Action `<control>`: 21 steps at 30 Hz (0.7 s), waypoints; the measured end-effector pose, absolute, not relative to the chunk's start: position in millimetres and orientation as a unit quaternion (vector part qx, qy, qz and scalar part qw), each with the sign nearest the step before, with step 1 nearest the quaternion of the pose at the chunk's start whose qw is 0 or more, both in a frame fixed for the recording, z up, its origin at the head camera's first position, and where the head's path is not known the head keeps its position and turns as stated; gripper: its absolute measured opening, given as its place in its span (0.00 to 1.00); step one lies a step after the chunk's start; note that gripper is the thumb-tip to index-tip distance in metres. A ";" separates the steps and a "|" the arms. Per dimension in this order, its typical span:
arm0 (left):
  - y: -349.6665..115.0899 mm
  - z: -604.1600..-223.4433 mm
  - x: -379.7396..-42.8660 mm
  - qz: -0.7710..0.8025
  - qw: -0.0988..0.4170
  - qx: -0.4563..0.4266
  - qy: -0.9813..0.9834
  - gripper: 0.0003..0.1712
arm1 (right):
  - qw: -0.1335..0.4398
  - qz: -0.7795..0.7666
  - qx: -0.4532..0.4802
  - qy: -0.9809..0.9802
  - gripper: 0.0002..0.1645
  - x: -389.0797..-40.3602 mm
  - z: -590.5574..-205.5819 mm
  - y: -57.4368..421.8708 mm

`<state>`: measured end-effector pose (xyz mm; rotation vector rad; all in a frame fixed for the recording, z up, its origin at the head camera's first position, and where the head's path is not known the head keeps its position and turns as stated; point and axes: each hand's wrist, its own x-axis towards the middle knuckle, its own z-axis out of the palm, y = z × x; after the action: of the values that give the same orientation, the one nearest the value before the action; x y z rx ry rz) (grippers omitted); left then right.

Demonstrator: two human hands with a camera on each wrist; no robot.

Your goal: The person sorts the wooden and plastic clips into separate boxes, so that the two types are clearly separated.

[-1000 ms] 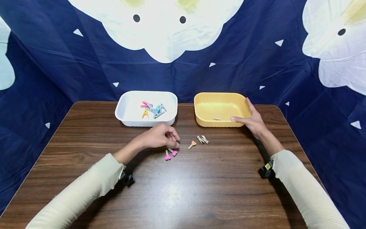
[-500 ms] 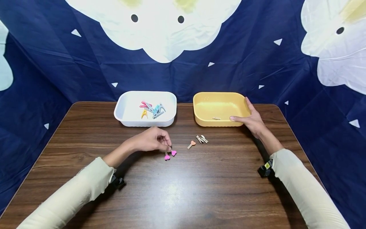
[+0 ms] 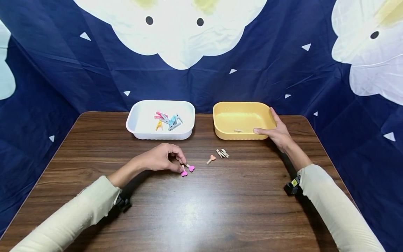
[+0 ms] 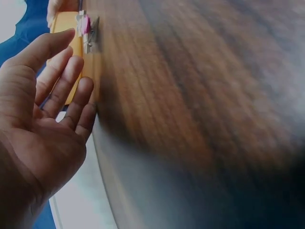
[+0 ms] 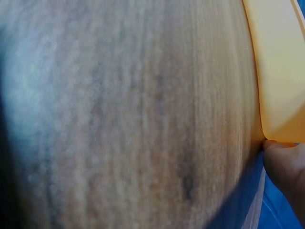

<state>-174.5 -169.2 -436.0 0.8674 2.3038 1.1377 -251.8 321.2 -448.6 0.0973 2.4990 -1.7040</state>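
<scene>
My left hand (image 3: 161,158) is low over the table, thumb and fingers right at two small wooden clothespins with pink hearts (image 3: 184,173). In the left wrist view its thumb and fingers stand apart, with the pink heart (image 4: 86,24) just beyond the tips. My right hand (image 3: 278,134) holds the near right corner of a yellow plastic bin (image 3: 231,135), thumb at the front rim and fingers along the right side. One small clothespin (image 3: 238,131) lies inside that bin. Between the hands lie a clothespin with an orange heart (image 3: 211,159) and two pale wooden clothespins (image 3: 222,153).
A white bin (image 3: 158,135) stands left of the yellow one, with several plastic clothespins (image 3: 171,121) in pink, blue, grey and yellow. Both sit near the far edge of the brown wooden table (image 3: 226,203). A dark blue printed cloth (image 3: 207,84) hangs behind.
My left hand has moved left and toward me, from above the pink-heart clothespins down beside them. The right hand stays at the yellow bin.
</scene>
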 end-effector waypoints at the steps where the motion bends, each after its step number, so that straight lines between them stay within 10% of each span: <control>1: -169.6 -436.5 -174.2 0.405 0.210 0.313 0.833 0.11 | 0.057 -0.564 0.032 0.823 0.81 -251.8 -449.0 321.2; 21: -168.5 -439.5 -175.2 0.346 0.206 0.349 0.846 0.16 | 0.054 -0.578 0.027 0.814 0.81 -251.9 -451.0 321.5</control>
<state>-175.2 -168.5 -439.5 0.9719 2.3575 0.9629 -251.9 321.5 -451.0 0.0811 2.4735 -1.7549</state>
